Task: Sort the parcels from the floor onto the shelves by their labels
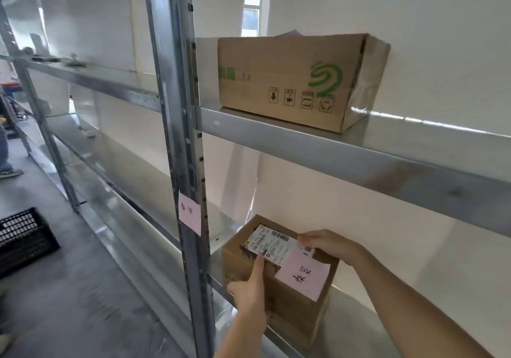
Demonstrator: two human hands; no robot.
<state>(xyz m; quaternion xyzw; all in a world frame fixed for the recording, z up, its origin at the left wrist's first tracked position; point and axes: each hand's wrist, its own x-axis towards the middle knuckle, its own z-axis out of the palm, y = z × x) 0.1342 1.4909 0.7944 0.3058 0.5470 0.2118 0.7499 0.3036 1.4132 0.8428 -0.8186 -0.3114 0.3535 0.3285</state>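
A small brown parcel (293, 310) stands on the lower metal shelf (359, 319), with a white shipping label and a pink handwritten note (302, 277) on top. My left hand (250, 294) rests against its near side, forefinger stretched up to the label's edge. My right hand (329, 244) lies over the parcel's far top edge, fingers curled on it. One shelf higher sits a larger cardboard box (293, 81) with a green logo, a pink sheet showing behind it.
A steel upright (179, 125) with a pink note (190, 214) stands left of the parcel. Bare metal shelves (91, 78) run off to the left. A black plastic crate (23, 236) sits on the grey floor, and another person's leg (4, 150) is at the far left.
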